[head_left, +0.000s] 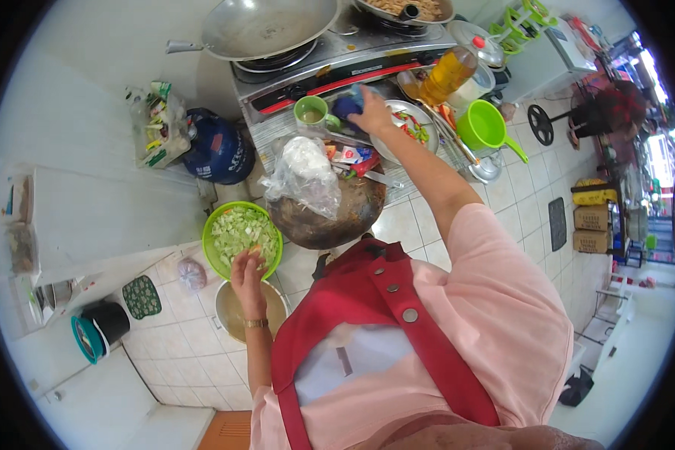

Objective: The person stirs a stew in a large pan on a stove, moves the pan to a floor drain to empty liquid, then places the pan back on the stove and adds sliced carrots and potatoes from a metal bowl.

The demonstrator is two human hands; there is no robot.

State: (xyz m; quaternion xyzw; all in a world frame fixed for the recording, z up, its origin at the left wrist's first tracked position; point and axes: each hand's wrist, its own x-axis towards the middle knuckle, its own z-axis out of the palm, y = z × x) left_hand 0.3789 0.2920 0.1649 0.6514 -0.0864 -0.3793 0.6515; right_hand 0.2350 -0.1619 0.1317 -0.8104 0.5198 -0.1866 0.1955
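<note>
My left hand (249, 276), fingers apart and holding nothing visible, hovers at the near rim of a lime-green basin (206, 244) filled with chopped pale green vegetable (240, 234). Up at the stove's front edge, my right hand (373, 112) has its fingers on a dark blue bundle (344, 107), perhaps cloth; its exact kind is unclear. A green mug (312, 112) stands just left of it. Beneath my right wrist, a plate with cut red and green peppers (412, 129) is partly covered. Nearer me, a clear plastic bag (307, 180) with something white lies on a round wooden chopping block (330, 225).
A wok (270, 26) and a food-filled pan (412, 9) sit on the stove. An oil bottle (450, 75) and a green dipper (484, 124) stand right. A blue gas cylinder (216, 150) is left; below the basin is a pale bucket (232, 311). Another person (615, 105) is far right.
</note>
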